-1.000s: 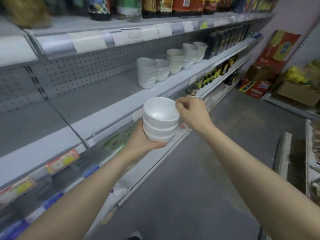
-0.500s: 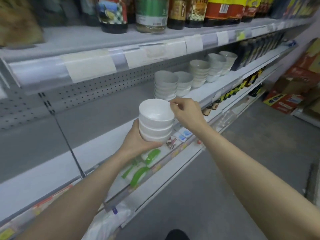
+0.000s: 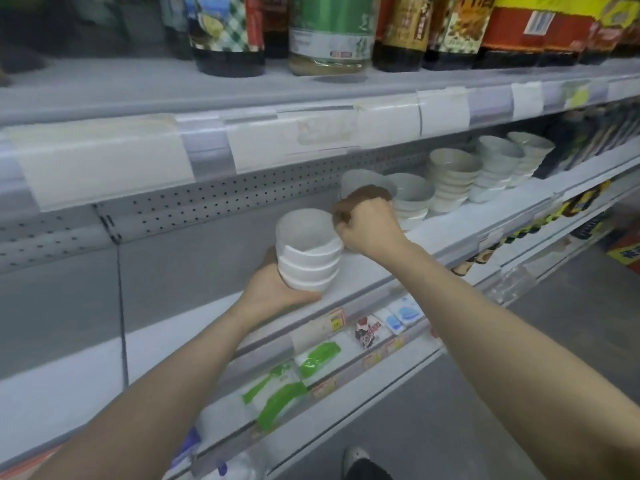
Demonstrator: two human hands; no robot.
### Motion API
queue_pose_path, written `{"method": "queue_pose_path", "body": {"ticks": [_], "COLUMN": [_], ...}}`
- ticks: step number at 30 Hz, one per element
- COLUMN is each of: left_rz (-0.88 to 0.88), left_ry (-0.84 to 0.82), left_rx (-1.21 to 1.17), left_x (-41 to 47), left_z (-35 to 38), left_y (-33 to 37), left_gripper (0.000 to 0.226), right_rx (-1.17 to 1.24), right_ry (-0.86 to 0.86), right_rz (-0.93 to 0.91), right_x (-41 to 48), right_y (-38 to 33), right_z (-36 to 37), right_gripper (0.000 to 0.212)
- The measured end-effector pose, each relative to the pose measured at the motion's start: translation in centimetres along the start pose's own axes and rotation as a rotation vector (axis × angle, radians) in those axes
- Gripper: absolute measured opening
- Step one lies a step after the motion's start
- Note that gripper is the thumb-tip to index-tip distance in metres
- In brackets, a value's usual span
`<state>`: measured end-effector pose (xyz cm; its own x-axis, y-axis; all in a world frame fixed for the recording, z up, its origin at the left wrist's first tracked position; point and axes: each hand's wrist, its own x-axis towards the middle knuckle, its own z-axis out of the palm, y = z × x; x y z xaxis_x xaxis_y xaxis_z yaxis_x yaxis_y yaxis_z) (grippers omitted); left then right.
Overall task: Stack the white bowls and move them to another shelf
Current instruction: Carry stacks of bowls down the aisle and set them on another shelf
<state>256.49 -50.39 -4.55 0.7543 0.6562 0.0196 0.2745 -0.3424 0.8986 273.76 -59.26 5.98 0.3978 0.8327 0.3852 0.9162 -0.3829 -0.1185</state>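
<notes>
A stack of three white bowls (image 3: 308, 252) is held just over the front part of the grey middle shelf (image 3: 214, 327). My left hand (image 3: 277, 289) cups the stack from below and behind. My right hand (image 3: 369, 225) grips the top bowl's right rim with closed fingers. Whether the stack's base touches the shelf cannot be told. Further right on the same shelf stand several more stacks of white bowls (image 3: 450, 180); my right hand partly hides the nearest one.
The shelf above (image 3: 242, 88) carries dark sauce bottles and jars, with a price-label strip (image 3: 311, 133) hanging low over the bowls. A perforated back panel (image 3: 207, 202) closes the shelf. Lower shelves hold green-and-white packets (image 3: 277, 393) and small dark bottles. Grey floor lies at the right.
Both hands have carried the bowl stack up and forward, from the aisle in front of the shelving to just over the middle shelf's front. The grip is unchanged.
</notes>
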Motion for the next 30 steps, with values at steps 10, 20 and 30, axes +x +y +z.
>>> {"method": "queue_pose_path", "body": {"ticks": [10, 20, 30], "left_rz": [-0.004, 0.001, -0.043], "left_ry": [0.134, 0.111, 0.099], "left_rx": [0.035, -0.017, 0.145], "left_x": [5.1, 6.4, 3.6], "left_z": [0.9, 0.9, -1.7], "left_y": [-1.6, -2.3, -1.9], "left_gripper": [0.093, 0.094, 0.105], "right_rx": [-0.1, 0.062, 0.039], "right_ry": [-0.183, 0.174, 0.148], "right_rz": [-0.163, -0.152, -0.121], "right_x": [5.1, 4.3, 0.3], "right_y": [2.5, 3.5, 2.7], "right_z": [2.4, 5.6, 3.1], "right_gripper": [0.027, 0.041, 0.044]}}
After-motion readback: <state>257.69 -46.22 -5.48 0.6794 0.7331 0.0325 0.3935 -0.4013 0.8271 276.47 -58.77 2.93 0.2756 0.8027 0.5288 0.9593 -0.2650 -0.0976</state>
